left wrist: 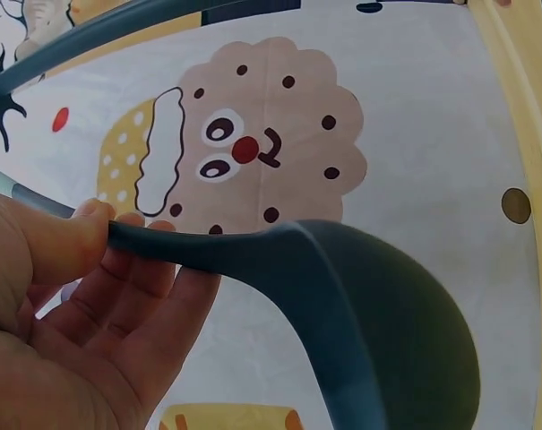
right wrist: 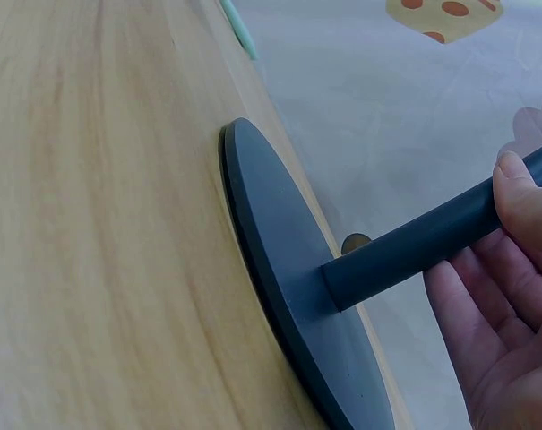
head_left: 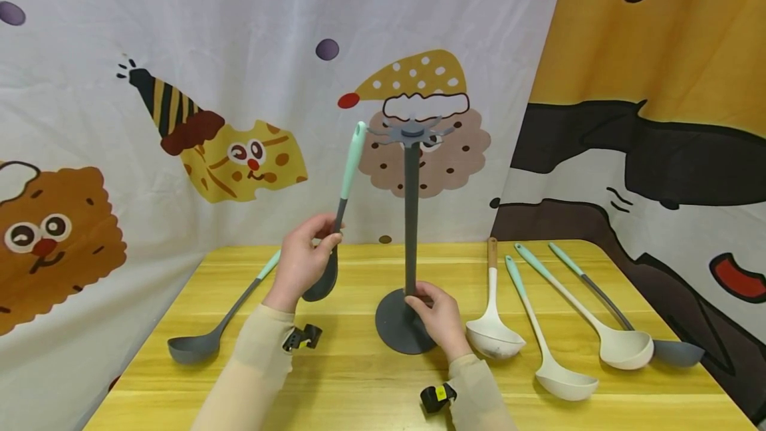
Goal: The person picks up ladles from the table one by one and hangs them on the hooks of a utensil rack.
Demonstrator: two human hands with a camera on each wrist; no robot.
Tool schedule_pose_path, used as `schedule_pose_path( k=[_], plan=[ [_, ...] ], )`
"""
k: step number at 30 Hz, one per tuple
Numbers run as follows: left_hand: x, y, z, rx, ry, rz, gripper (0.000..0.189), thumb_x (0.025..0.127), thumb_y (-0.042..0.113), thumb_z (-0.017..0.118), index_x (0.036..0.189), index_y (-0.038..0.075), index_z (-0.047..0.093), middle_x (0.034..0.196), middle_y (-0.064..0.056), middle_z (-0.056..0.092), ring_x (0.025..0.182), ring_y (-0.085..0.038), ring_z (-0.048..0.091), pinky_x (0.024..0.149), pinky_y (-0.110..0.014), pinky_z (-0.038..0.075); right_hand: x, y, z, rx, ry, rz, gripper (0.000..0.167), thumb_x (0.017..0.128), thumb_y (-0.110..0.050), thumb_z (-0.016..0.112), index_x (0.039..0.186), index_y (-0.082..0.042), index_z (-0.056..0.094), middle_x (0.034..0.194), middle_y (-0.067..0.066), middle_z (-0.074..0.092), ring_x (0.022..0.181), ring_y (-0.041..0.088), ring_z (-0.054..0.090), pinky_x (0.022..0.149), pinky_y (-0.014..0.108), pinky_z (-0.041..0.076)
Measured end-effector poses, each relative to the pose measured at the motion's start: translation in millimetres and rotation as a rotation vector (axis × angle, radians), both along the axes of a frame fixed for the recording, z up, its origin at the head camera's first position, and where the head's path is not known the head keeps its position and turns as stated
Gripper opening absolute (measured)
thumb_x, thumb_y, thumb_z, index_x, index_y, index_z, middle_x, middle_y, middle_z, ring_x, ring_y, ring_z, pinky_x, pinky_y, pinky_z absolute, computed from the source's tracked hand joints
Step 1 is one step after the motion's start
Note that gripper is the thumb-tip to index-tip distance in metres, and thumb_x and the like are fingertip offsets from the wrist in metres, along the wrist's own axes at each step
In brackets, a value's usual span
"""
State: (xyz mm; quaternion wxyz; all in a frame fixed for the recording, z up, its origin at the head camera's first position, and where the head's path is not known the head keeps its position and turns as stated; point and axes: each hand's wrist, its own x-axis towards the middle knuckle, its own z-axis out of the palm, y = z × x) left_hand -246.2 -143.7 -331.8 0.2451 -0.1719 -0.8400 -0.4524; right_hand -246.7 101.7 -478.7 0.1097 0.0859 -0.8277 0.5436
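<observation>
The left hand (head_left: 307, 255) pinches one ladle (head_left: 345, 191); the right hand (head_left: 441, 316) grips one stand (head_left: 411, 218). On the desk (head_left: 353, 368) lie one more ladle (head_left: 203, 346) at left, four ladles (head_left: 625, 350) at right.

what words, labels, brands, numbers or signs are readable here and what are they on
None can be read.
Left wrist's yellow patch: too small to tell if it bears text.
Right wrist's yellow patch: likewise.
Held ladle, utensil stand: no lettering visible.
Cartoon backdrop: drawings only.
</observation>
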Motion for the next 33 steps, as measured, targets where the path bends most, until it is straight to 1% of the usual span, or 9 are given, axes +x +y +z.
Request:
schedule_pose_path(
  k=[11,16,20,26,30,33],
  plan=[
    [1.7,3.0,3.6,0.021,-0.017,-0.056,0.014,0.094,0.002,0.067,0.105,0.008,0.071,0.094,-0.006,0.067,0.088,-0.022,0.064,0.072,-0.039,0.057,0.2,-0.2,-0.2,0.001,-0.002,0.001,0.02,0.092,-0.016,0.071,0.112,-0.013,0.073,0.099,-0.001,0.07,0.096,0.02,0.066,0.087,0.04,0.054],
    [2.1,4.9,4.3,0.03,-0.045,-0.077,0.013,0.094,0.003,0.066,0.105,0.007,0.071,0.093,-0.006,0.067,0.088,-0.022,0.064,0.074,-0.041,0.057,0.4,-0.2,1.0,-0.005,-0.007,0.002,0.021,0.093,-0.017,0.071,0.113,-0.012,0.073,0.1,0.0,0.07,0.096,0.021,0.066,0.087,0.04,0.054],
    [0.5,5.7,4.0,0.025,-0.069,-0.088,0.014,0.094,0.004,0.066,0.107,0.006,0.07,0.094,-0.006,0.068,0.089,-0.022,0.065,0.077,-0.041,0.058,0.4,-0.2,1.5,-0.003,-0.012,-0.001,0.021,0.093,-0.017,0.071,0.113,-0.012,0.073,0.101,0.0,0.07,0.097,0.021,0.066,0.088,0.041,0.054],
    [-2.1,6.9,3.7,0.063,-0.117,-0.145,0.015,0.094,0.002,0.065,0.108,0.005,0.07,0.096,-0.01,0.069,0.088,-0.023,0.067,0.077,-0.039,0.058,0.9,-0.2,1.5,0.001,-0.005,-0.006,0.02,0.093,-0.017,0.071,0.112,-0.012,0.073,0.1,0.0,0.071,0.096,0.021,0.067,0.086,0.04,0.055],
    [-2.8,8.4,3.3,0.079,-0.123,-0.166,0.015,0.094,0.001,0.065,0.108,0.004,0.069,0.095,-0.01,0.069,0.087,-0.023,0.067,0.077,-0.038,0.058,1.4,0.2,1.3,-0.003,0.0,-0.002,0.019,0.093,-0.017,0.071,0.111,-0.012,0.073,0.099,0.0,0.07,0.095,0.021,0.067,0.086,0.04,0.055],
    [-3.1,8.9,2.3,0.073,-0.12,-0.173,0.015,0.094,0.001,0.065,0.108,0.003,0.069,0.094,-0.008,0.068,0.086,-0.023,0.067,0.077,-0.037,0.058,1.3,-0.1,1.3,-0.008,-0.006,-0.002,0.019,0.093,-0.016,0.071,0.111,-0.013,0.073,0.099,0.0,0.07,0.095,0.021,0.067,0.086,0.04,0.055]
  ],
)
